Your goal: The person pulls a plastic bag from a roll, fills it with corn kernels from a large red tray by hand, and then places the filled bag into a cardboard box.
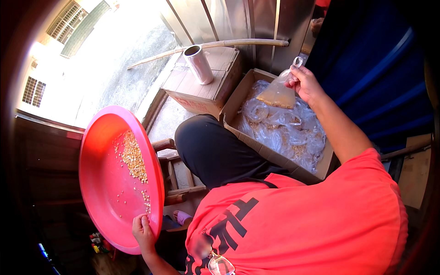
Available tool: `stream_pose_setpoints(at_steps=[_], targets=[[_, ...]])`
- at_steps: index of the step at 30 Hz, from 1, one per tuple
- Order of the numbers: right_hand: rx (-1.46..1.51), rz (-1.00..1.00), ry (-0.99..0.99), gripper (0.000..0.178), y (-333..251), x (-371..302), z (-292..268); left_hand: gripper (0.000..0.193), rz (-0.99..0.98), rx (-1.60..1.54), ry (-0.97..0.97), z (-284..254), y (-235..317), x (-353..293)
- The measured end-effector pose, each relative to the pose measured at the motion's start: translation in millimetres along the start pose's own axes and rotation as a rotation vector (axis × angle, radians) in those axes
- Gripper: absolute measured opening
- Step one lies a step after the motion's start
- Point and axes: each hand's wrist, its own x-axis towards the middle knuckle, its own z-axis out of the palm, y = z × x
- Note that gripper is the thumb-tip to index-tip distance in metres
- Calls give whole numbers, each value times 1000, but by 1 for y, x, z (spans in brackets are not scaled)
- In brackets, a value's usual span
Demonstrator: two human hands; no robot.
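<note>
On a doorstep beside a sunlit yard, the right hand pinches a small clear bag of kernels aloft directly over the cardboard box of filled bags, well apart from the left hand, which grips the tilted red basin by its rim.

Concrete floor carries two cardboard boxes: closed one, open one beside.

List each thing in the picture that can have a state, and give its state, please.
Red basin: tilted, held at its rim by the left hand, a few kernels inside.
Small clear bag: part filled, held up by the right hand.
Open carton: full of clear bags.
Closed carton: metal cylinder on top.
</note>
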Motion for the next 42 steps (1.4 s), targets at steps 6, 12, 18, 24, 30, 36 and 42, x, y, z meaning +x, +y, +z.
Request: stream_pose_setpoints(at_steps=[6, 12, 18, 24, 30, 36, 42], targets=[[-2, 52, -37, 9, 28, 32, 18, 17, -78, -22, -38, -1, 0, -1], [-401, 396, 46, 14, 149, 87, -12, 16, -93, -25, -33, 2, -4, -2], [-462, 397, 105, 16, 196, 74, -12, 13, -104, -58, -4, 6, -4, -3], [-788, 285, -113, 19, 214, 42, -11, 14, -74, -18, -4, 6, 1, 0], [-1154, 98, -330, 23, 294, -19, -39, 14, -89, -2, -7, 5, -4, -1], [-1195, 177, -232, 24, 298, -22, -40, 17, -120, -43, -19, 4, -1, -1], [-699, 376, -148, 16, 266, -4, -20, 17, -119, -34, -23, 4, 0, -1]])
